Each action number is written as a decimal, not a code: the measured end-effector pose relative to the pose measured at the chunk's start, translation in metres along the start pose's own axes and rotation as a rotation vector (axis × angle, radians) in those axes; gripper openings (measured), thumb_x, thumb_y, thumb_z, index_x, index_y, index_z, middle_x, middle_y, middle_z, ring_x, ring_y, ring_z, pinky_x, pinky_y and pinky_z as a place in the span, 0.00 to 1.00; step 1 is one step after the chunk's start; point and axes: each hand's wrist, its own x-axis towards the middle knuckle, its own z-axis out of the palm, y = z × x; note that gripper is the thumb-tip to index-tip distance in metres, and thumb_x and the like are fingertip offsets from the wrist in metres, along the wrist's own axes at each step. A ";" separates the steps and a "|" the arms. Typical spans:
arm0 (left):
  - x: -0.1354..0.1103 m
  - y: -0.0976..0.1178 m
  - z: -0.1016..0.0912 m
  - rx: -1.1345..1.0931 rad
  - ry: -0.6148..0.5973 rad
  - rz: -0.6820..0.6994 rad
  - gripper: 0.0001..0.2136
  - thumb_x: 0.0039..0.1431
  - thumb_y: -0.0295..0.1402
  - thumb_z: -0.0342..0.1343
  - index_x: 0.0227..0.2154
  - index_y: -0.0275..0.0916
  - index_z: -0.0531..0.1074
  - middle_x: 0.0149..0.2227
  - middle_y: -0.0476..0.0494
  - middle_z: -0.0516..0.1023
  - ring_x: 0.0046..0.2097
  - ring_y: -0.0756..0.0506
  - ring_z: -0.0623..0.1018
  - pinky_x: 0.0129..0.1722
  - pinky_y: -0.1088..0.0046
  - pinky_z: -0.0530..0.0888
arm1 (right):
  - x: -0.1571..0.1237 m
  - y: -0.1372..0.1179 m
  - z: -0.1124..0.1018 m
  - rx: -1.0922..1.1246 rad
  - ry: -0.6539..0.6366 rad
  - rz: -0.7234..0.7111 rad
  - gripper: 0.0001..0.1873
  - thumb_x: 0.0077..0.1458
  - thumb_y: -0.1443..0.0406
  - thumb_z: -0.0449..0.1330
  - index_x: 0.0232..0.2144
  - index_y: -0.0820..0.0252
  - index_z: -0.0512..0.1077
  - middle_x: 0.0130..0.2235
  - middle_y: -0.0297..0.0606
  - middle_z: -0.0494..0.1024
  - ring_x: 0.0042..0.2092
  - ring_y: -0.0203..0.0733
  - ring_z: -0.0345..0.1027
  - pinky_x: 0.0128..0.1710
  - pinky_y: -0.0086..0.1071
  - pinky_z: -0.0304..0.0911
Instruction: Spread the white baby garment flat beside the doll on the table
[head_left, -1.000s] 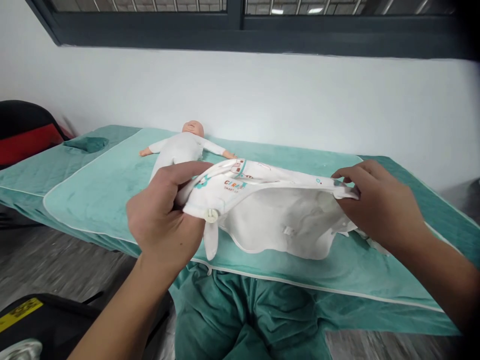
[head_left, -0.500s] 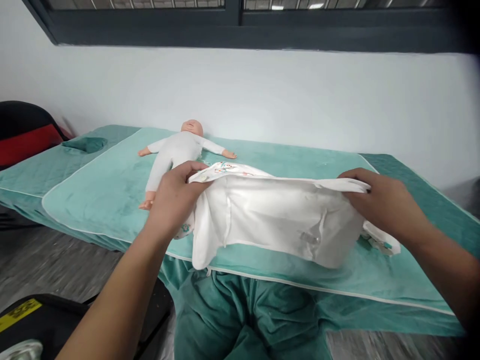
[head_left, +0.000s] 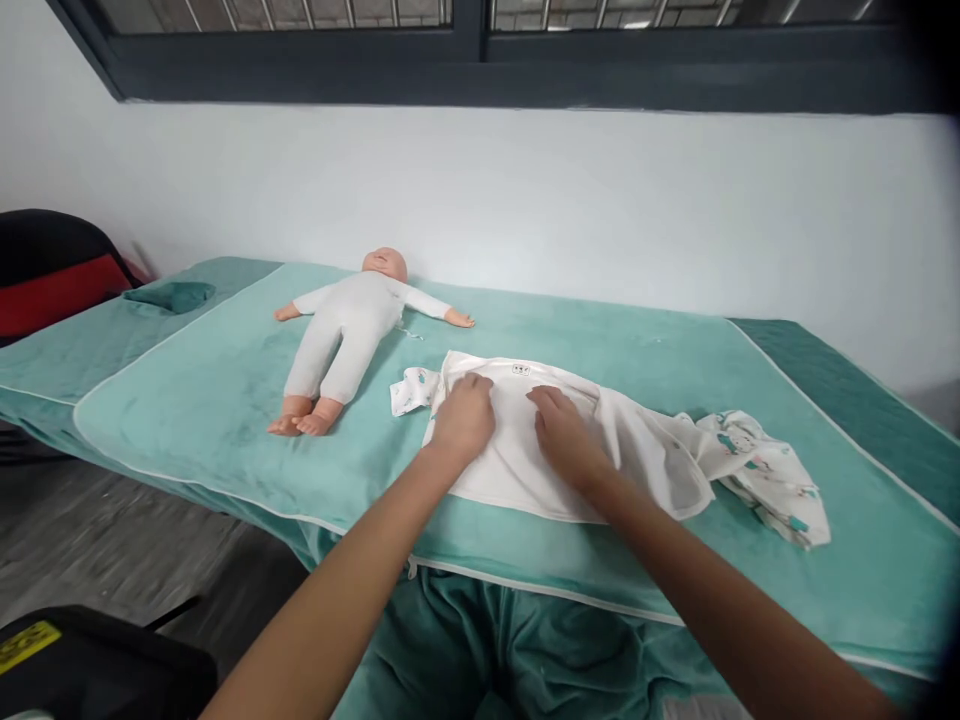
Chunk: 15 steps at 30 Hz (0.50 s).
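A white baby top is spread on the bed with its plain inner side up and a small label near its upper edge. One printed sleeve sticks out to the left; the other printed sleeve lies bunched at the right. My left hand rests on the left part of the cloth, fingers slightly bent and a little blurred. Beside it, my right hand lies on the middle of the cloth with its fingers stretched out. Neither hand appears to grip the fabric.
A baby doll in a white suit lies on its back to the left. Under everything is a green padded bed against a white wall. A black and red chair stands at the far left, with a black object at lower left.
The top, held up between both hands before, now lies spread on the bed. Both hands have let go of its edge and moved closer together on it.
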 end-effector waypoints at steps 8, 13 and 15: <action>0.032 0.013 0.019 0.074 -0.080 -0.100 0.24 0.62 0.23 0.44 0.61 0.30 0.67 0.71 0.27 0.56 0.73 0.32 0.55 0.66 0.47 0.65 | 0.035 0.016 0.017 -0.115 -0.041 0.262 0.29 0.68 0.64 0.41 0.65 0.74 0.60 0.70 0.61 0.59 0.70 0.60 0.54 0.65 0.54 0.57; 0.061 0.005 0.017 0.180 -0.058 -0.138 0.28 0.65 0.26 0.40 0.68 0.34 0.59 0.74 0.31 0.50 0.75 0.33 0.50 0.67 0.42 0.61 | 0.067 0.028 0.017 -0.110 0.041 0.200 0.33 0.64 0.67 0.44 0.70 0.69 0.54 0.74 0.55 0.50 0.72 0.59 0.49 0.65 0.54 0.59; 0.070 0.001 0.025 0.188 -0.062 -0.145 0.28 0.67 0.28 0.38 0.69 0.35 0.58 0.75 0.31 0.49 0.75 0.33 0.49 0.66 0.40 0.59 | 0.077 0.033 0.024 -0.097 0.051 0.191 0.32 0.64 0.66 0.45 0.69 0.68 0.56 0.73 0.54 0.52 0.72 0.59 0.50 0.67 0.55 0.55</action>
